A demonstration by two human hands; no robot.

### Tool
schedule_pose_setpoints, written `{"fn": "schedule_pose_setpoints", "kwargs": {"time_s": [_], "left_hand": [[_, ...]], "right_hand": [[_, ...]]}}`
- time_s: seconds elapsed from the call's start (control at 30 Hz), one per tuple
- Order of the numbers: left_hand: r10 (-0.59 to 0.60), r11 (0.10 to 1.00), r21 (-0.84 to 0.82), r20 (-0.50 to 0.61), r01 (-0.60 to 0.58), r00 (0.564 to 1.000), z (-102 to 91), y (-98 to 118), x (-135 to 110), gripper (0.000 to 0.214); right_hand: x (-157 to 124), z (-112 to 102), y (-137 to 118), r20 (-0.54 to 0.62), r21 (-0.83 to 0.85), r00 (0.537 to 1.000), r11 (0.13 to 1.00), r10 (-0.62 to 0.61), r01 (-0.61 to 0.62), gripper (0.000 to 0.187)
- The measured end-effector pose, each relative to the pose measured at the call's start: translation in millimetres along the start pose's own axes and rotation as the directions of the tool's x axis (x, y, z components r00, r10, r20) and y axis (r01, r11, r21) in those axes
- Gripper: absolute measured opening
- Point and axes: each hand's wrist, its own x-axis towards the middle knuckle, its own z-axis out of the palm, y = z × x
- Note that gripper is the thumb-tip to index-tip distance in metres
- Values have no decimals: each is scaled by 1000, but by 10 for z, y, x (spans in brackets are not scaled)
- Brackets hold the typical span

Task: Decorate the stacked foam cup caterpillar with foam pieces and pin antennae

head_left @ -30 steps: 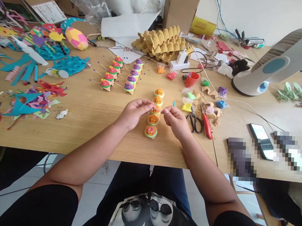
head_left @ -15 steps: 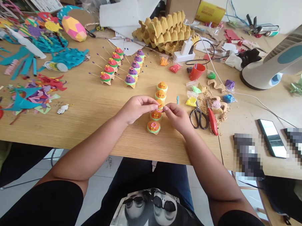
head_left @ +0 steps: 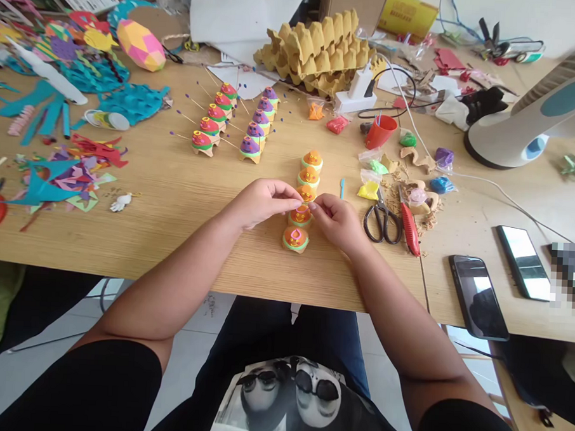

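A row of several orange clay-topped egg-carton cups (head_left: pixel 311 160) runs down the middle of the wooden table (head_left: pixel 172 236). My left hand (head_left: pixel 262 203) and my right hand (head_left: pixel 337 221) meet over the cup second from the front (head_left: pixel 299 215), both with fingers pinched. What they pinch is too small to make out. The nearest cup (head_left: pixel 295 239) sits just below my hands, untouched.
Two rows of red and purple cups with pins (head_left: pixel 234 121) stand behind. Scissors (head_left: pixel 383 221), a red-handled knife (head_left: pixel 409 228), bags of coloured clay (head_left: pixel 368 190), a red cup (head_left: pixel 381 131), egg cartons (head_left: pixel 318 51), a fan (head_left: pixel 534 118), two phones (head_left: pixel 479 297) and paper scraps (head_left: pixel 65 180) lie around.
Both hands have come down and closer together onto the second orange cup. The view has shifted slightly, and a second phone now shows at the right.
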Motion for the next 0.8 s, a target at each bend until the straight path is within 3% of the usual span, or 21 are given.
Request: {"fn": "schedule_pose_setpoints", "kwargs": {"time_s": [0.3, 0.8], "left_hand": [[-21, 1000, -6, -5, 21, 1000, 24, -43, 21, 27], [9, 993, 118, -8, -8, 1000, 9, -34, 15, 36]], "right_hand": [[10, 27, -8, 3, 29, 999, 999, 33, -33, 30], [30, -4, -12, -51, 18, 996, 997, 70, -69, 25]]}}
